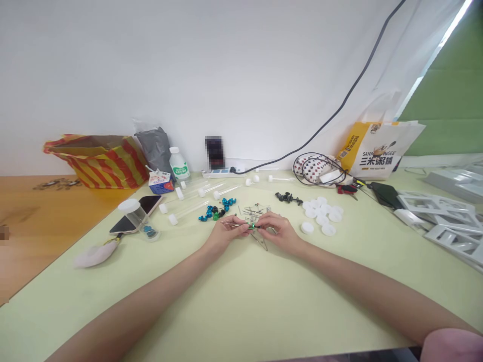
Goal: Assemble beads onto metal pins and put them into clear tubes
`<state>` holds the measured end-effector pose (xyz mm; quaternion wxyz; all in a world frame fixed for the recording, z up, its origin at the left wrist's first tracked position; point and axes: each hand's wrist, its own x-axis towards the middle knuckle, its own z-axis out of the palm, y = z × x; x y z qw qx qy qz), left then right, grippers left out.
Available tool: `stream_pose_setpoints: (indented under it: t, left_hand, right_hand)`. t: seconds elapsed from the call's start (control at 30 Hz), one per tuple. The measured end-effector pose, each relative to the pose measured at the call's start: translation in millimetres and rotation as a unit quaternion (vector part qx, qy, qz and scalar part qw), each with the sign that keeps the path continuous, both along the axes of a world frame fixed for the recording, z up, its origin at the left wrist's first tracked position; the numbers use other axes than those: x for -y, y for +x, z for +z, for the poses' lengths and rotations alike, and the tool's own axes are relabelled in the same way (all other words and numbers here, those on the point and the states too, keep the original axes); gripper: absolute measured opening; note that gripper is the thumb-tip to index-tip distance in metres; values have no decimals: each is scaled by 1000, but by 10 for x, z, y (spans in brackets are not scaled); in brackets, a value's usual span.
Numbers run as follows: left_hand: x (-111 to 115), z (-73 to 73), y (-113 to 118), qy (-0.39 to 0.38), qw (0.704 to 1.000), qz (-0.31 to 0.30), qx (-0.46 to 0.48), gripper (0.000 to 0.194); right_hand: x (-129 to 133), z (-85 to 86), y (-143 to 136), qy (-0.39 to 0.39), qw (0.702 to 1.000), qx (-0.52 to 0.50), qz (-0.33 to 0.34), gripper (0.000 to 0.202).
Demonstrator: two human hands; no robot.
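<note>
Near the middle of the pale green table (226, 291), my left hand (227, 230) pinches a thin metal piece with a small green part (252, 226) at its end. My right hand (277, 231) meets it from the right, its fingertips closed on a small dark piece touching the green part. A pile of thin metal pieces (257, 210) lies behind and between the hands. Blue, black and green small parts (207, 215) sit just behind my left hand. Black small parts (289, 198) lie behind my right hand, with white round caps (322, 217) to its right.
Clear tubes with white caps (188, 212) lie at the back left, near a clear jar (139, 221), phone (130, 221), carton (161, 182) and bottle (178, 165). White frames (449, 221), a cable (320, 171) and paper bag (381, 151) are right.
</note>
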<state>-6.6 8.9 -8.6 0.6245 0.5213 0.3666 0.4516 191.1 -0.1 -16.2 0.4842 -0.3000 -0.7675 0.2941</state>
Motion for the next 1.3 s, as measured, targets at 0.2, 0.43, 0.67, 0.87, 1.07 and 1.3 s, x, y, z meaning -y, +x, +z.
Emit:
stream_pose_setpoints:
  t: [0.2, 0.43, 0.67, 0.87, 1.07, 1.3]
  left_hand:
    - [9, 7, 3, -1, 1000, 0, -5, 24]
    - [-1, 6, 1, 0, 1000, 3, -8, 24]
    - [-1, 7, 4, -7, 1000, 1, 1, 25]
    - [20, 38, 13, -21, 1000, 12, -4, 27]
    - [38, 57, 18, -14, 1000, 12, -5, 26]
    - [55, 76, 27, -8, 1000, 13, -5, 26]
  right_hand:
    - [-7, -16, 4, 1, 1000, 8, -6, 17]
    - [5, 2, 0, 14, 1000, 12, -8, 15]
    - [-3, -15, -2, -8, 1000, 7, -8, 17]
    - [7, -31, -1, -49, 999, -17, 1, 19]
    - [12, -2, -7, -49, 998, -24, 14, 20]
    - [9, 1, -6, -51, 999, -13, 5, 20]
